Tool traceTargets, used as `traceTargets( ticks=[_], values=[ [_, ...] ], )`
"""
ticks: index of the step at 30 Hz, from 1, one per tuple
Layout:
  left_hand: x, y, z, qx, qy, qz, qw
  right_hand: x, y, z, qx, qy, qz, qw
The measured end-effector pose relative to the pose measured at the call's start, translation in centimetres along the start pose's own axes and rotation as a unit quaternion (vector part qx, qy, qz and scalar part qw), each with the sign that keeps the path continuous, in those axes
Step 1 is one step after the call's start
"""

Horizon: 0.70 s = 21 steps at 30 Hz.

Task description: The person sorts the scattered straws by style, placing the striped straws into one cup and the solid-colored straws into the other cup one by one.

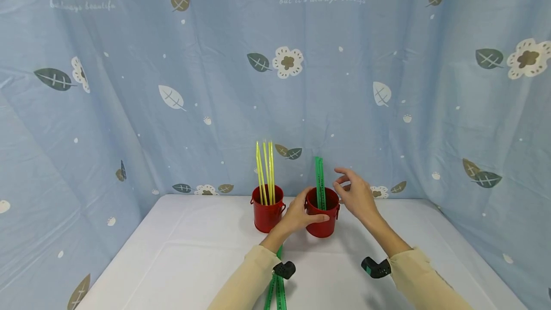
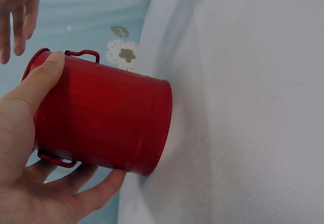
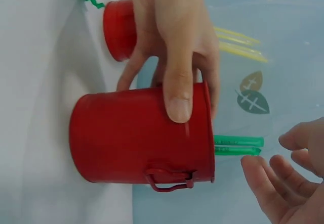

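Observation:
My left hand (image 1: 297, 214) grips a small red metal bucket (image 1: 320, 226) from its left side, thumb across the front near the rim and fingers behind. In the left wrist view the bucket (image 2: 106, 113) shows a small side handle on each side. Two green straws in printed wrappers (image 1: 320, 183) stand upright in it. My right hand (image 1: 355, 195) hovers at the right of the rim, fingers loosely bent and holding nothing. The right wrist view has its fingertips close beside the tops of the green straws (image 3: 238, 148).
To the left stands a second red bucket (image 1: 267, 216) with several yellow straws (image 1: 266, 171). More green straws (image 1: 277, 291) lie on the white table (image 1: 185, 252) beside my left forearm. A blue patterned curtain (image 1: 215, 85) hangs behind the table.

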<state>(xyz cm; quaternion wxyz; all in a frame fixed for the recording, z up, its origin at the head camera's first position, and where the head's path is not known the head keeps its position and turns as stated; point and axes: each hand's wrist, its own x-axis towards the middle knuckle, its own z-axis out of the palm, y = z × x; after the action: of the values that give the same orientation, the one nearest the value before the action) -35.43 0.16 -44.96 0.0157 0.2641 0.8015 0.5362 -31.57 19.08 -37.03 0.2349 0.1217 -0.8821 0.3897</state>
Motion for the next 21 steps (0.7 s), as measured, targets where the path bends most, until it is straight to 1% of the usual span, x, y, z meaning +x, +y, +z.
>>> traceTargets(
  ticks=[9,11,16,19,21],
  values=[
    [0.1,0.0,0.0,-0.019,-0.01,0.016,0.9996,-2.8,-0.5,0.2,0.005,-0.041,-0.014,0.999],
    [0.1,0.1,-0.1,-0.012,-0.011,0.018,0.9997,-3.5,-0.7,0.3,0.007,-0.05,-0.014,0.9986],
    [0.3,0.2,-0.3,0.022,-0.014,0.026,0.9993,-5.3,-1.1,0.9,0.01,-0.077,-0.002,0.997],
    [0.3,0.2,-0.4,0.039,-0.015,0.032,0.9986,-6.5,-1.3,1.5,0.02,-0.1,0.007,0.9948],
    [0.3,0.2,-0.5,0.045,-0.016,0.028,0.9985,-7.2,-1.4,1.9,0.026,-0.117,0.014,0.9927]
  ],
)
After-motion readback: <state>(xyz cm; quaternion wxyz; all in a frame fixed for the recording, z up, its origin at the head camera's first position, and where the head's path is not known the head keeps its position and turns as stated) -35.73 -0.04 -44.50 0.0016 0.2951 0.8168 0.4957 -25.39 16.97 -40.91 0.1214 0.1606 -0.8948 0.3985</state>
